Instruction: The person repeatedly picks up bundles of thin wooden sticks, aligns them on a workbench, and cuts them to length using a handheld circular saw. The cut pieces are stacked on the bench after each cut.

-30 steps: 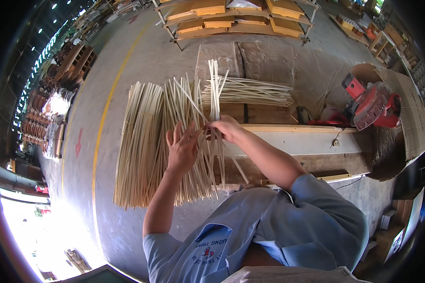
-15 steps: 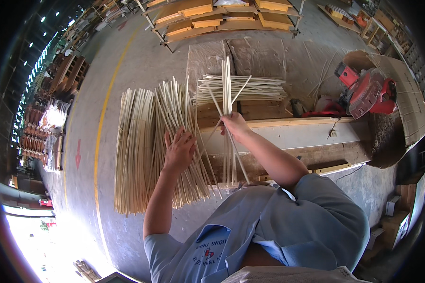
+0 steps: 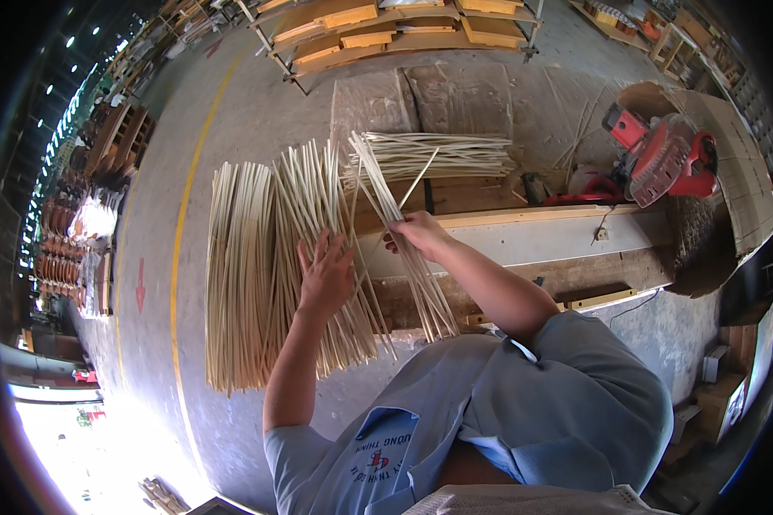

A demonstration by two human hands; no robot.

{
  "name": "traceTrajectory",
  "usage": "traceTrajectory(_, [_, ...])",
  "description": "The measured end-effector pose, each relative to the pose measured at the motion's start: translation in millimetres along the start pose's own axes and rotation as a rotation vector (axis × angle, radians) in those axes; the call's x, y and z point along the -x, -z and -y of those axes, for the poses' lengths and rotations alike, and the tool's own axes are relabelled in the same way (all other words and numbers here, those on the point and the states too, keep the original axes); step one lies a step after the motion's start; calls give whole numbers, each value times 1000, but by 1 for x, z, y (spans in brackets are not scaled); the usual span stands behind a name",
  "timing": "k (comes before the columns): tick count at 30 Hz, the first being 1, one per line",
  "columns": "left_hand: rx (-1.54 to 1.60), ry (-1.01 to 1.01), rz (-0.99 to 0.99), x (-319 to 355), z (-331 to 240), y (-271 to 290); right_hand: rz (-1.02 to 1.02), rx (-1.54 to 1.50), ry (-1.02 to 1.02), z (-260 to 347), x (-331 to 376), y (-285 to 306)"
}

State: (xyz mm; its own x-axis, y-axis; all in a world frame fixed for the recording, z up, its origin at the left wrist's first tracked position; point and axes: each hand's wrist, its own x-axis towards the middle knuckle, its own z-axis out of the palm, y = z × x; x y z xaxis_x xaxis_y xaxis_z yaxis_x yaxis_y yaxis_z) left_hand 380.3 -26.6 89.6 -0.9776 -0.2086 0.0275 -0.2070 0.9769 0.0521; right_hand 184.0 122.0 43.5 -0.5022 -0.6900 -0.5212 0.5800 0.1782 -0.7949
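Note:
My left hand lies on a loose pile of pale rattan sticks, with its fingers spread. My right hand is closed around a thin bunch of similar sticks, which slants from upper left down toward my body. One stick leans off at an angle near this bunch. Left of the loose pile stands a thicker, straighter stack of sticks. More sticks lie crosswise on the bench beyond my right hand.
A red circular-type power saw sits at the right end of the wooden bench, beside a large cardboard box. A rack with wooden boards stands at the back. On the floor at left runs a yellow line.
The bunch in my right hand has tilted from near upright to a leftward slant, its top now lower. My left hand has stayed on the loose pile.

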Motion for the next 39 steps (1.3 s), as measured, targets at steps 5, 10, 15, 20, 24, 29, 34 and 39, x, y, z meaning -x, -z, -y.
traceTrajectory(5, [36, -6, 13, -5, -11, 3, -23, 213, -44, -6, 9, 15])
traceTrajectory(10, [110, -97, -110, -18, -28, 0, 23, 74, -27, -25, 20, 31])
traceTrajectory(15, [246, -189, -189, -32, -48, -9, -104, 0, 78, -44, 28, 38])
traceTrajectory(20, [402, -78, -292, -43, -72, -21, -120, -124, 198, -58, 28, 47])
traceTrajectory(24, [535, 50, -255, -52, -77, -25, -100, -164, 185, -57, 28, 48])
traceTrajectory(29, [593, 152, -216, -57, -76, -32, 16, 50, 80, -51, 35, 49])
traceTrajectory(34, [612, 189, -164, -63, -75, -36, 13, 66, 72, -56, 30, 50])
traceTrajectory(39, [617, 187, -184, -63, -66, -47, -64, 221, 113, -50, 32, 41])
